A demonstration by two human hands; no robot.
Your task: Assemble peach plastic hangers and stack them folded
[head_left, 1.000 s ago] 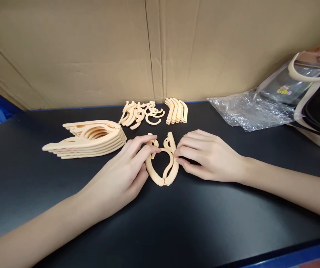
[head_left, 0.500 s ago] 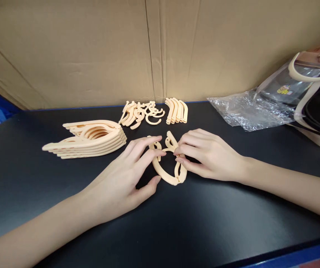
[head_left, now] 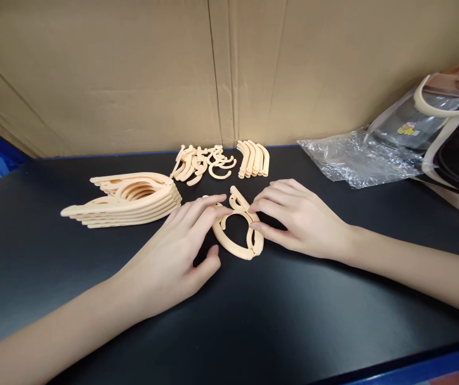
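A cream plastic folding hanger point(head_left: 233, 247), folded into a loop, lies on the dark table between my hands. My left hand point(head_left: 177, 240) is spread over its left arm, index and middle fingertips on top and the thumb standing clear of it. On the other side, my right hand point(head_left: 297, 222) has its fingers and thumb closed at the hanger's right arm. Those fingers cover part of that arm, and the left fingertips hide part of the upper left end.
To the left is a stack of similar folded hangers point(head_left: 149, 206). Loose hooks and curved pieces point(head_left: 191, 163) lie behind, beside a row of short curved pieces point(head_left: 255, 159). Clear plastic wrapping point(head_left: 357, 160) and a transparent bottle point(head_left: 403, 125) are at right. Cardboard point(head_left: 133, 75) stands behind.
The hanger has shifted slightly left and its two arms have come closer together. My left thumb has drawn back from its lower edge.
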